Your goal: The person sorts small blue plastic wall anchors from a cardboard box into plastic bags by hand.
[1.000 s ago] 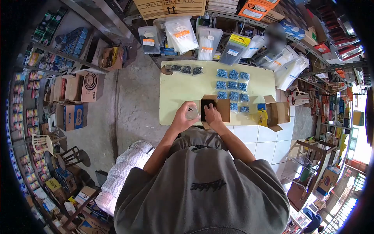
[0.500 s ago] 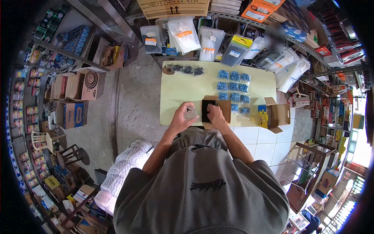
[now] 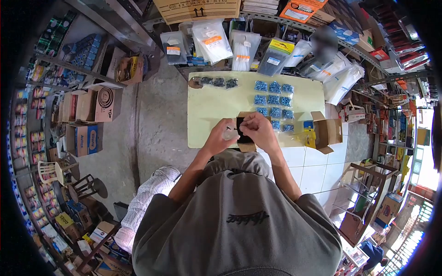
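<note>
At the pale yellow desk's near edge, left hand grips a small clear plastic bag; right hand, fingertips pinched together, meets its mouth. Likely filling: the mouth needs holding open.

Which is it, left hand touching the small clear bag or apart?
Touching: head view shows the left hand gripping the small clear bag.

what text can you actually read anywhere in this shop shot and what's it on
"SIZE: 6 X" and "G.W. 20.5 KG": cardboard carton on the top shelf, rest blurred.
"TOP": carton with a ring logo at left.
Too small or blurred to read: blue carton, shirt print, bag labels.
</note>
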Demonstrator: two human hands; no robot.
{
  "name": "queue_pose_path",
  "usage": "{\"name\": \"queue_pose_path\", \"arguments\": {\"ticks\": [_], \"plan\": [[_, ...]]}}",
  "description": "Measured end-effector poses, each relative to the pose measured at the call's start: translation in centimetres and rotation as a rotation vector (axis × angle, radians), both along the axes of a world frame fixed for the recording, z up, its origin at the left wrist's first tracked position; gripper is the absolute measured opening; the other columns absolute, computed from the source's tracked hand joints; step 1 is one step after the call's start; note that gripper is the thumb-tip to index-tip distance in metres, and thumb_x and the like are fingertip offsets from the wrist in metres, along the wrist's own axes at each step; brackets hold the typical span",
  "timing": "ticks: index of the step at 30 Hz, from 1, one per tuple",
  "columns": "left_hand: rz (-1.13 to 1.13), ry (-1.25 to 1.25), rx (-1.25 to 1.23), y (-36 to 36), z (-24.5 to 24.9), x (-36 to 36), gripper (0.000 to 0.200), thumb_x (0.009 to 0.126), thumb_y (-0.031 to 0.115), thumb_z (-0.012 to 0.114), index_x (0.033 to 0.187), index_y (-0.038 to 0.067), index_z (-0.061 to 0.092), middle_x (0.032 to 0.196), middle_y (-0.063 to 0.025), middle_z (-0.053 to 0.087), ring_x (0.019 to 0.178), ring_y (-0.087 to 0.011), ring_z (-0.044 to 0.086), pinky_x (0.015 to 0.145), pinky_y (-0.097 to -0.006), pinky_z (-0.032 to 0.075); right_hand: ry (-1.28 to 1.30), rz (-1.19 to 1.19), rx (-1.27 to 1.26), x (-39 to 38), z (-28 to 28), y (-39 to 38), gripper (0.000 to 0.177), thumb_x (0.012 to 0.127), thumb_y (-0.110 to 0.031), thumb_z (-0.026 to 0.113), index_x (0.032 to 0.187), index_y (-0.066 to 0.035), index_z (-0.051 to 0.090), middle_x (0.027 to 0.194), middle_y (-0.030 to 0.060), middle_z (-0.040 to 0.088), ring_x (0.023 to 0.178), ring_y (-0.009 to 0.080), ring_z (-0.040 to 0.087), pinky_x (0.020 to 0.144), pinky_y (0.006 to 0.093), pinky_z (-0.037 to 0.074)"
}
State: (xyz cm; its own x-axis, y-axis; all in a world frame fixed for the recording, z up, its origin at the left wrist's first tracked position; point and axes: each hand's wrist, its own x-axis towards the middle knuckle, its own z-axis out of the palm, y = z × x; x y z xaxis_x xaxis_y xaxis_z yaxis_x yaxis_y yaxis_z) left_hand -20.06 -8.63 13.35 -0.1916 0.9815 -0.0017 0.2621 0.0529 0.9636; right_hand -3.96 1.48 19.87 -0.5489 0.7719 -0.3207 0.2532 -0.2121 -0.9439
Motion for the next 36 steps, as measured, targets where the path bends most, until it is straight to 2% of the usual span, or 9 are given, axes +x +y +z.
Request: {"name": "queue_pose_path", "arguments": {"ticks": [5,7,9,12,13,19,26,28,36], "plan": [[0.008,-0.134,-0.008,0.1,0.0,-0.1,0.044,0.075,0.006,0.079,0.11,0.005,0.052,0.099,-0.0044,0.058,0.093,-0.0147,0.057,0.084,-0.0295,0.048,-0.027,-0.032,0.016,0.1,-1.4,0.6,0.021,0.085,-0.001,0.07,0.102,0.004,0.058,0.089,0.0105,0.07,0.079,0.0135,0.067,0.068,0.0276,0.054],[-0.01,-0.022,-0.003,-0.1,-0.7,-0.6,0.053,0.074,0.011,0.081,0.117,0.004,0.052,0.105,-0.0111,0.062,0.1,-0.021,0.062,0.087,-0.0339,0.049,-0.076,-0.078,0.004,0.8,-3.7,1.1,0.025,0.084,-0.003,0.072,0.103,0.004,0.059,0.089,0.0118,0.07,0.079,0.0155,0.068,0.069,0.0291,0.055],[-0.005,-0.067,-0.002,-0.4,-1.1,-0.7,0.052,0.074,0.01,0.08,0.117,0.004,0.052,0.104,-0.0098,0.062,0.099,-0.0195,0.061,0.087,-0.033,0.049,-0.36,0.09,0.359,1.2,-6.8,1.3,0.033,0.079,-0.008,0.075,0.107,0.003,0.06,0.091,0.0165,0.071,0.079,0.0267,0.071,0.072,0.0356,0.056],[-0.001,-0.069,-0.006,-0.7,-0.5,-0.7,0.05,0.074,0.009,0.079,0.117,0.005,0.053,0.104,-0.0078,0.061,0.099,-0.0173,0.06,0.087,-0.0318,0.049,-0.549,0.289,0.523,1.5,-12.8,0.9,0.04,0.075,-0.011,0.076,0.11,0.001,0.06,0.095,0.0209,0.069,0.086,0.0362,0.069,0.076,0.0429,0.056],[0.005,-0.029,-0.013,-0.8,-0.3,-0.6,0.049,0.074,0.008,0.078,0.117,0.005,0.053,0.105,-0.0071,0.061,0.1,-0.0166,0.059,0.087,-0.0315,0.049,-0.574,0.34,0.612,1.4,-12.2,0.4,0.03,0.08,-0.008,0.065,0.108,0.002,0.057,0.093,0.0247,0.063,0.091,0.0407,0.065,0.078,0.0469,0.055],[0.048,-0.052,-0.049,-1.1,0.1,-0.6,0.048,0.075,0.009,0.078,0.116,0.006,0.053,0.105,-0.0065,0.06,0.098,-0.0165,0.059,0.086,-0.0317,0.049,-0.891,0.389,0.826,0.2,-16.8,-0.8,0.018,0.091,-0.007,0.052,0.106,-0.001,0.059,0.095,0.0214,0.063,0.088,0.032,0.069,0.073,0.0403,0.06],[0.056,-0.094,-0.057,-1.4,-0.6,-0.6,0.048,0.075,0.009,0.078,0.116,0.006,0.053,0.105,-0.0059,0.06,0.098,-0.0164,0.059,0.086,-0.0315,0.05,-0.896,0.492,0.807,0.1,-17.9,-0.7,0.015,0.09,-0.006,0.053,0.099,0.0,0.063,0.09,0.0183,0.068,0.082,0.0327,0.071,0.067,0.0394,0.06],[0.05,-0.077,-0.048,-1.3,-0.5,-0.6,0.048,0.075,0.009,0.078,0.116,0.007,0.053,0.105,-0.0062,0.06,0.098,-0.0166,0.059,0.086,-0.0316,0.05,-0.855,0.452,0.727,0.2,-18.1,-0.5,0.016,0.088,-0.009,0.055,0.1,0.002,0.06,0.092,0.0218,0.067,0.084,0.0367,0.068,0.072,0.0448,0.058],[0.045,-0.055,-0.063,-1.0,-0.1,-0.7,0.048,0.075,0.011,0.079,0.115,0.006,0.054,0.105,-0.0068,0.061,0.099,-0.017,0.06,0.086,-0.0321,0.049,-0.825,0.424,0.649,1.1,-17.0,-0.9,0.024,0.084,-0.012,0.062,0.104,0.001,0.058,0.093,0.02,0.065,0.089,0.0378,0.067,0.076,0.0452,0.057]]}}
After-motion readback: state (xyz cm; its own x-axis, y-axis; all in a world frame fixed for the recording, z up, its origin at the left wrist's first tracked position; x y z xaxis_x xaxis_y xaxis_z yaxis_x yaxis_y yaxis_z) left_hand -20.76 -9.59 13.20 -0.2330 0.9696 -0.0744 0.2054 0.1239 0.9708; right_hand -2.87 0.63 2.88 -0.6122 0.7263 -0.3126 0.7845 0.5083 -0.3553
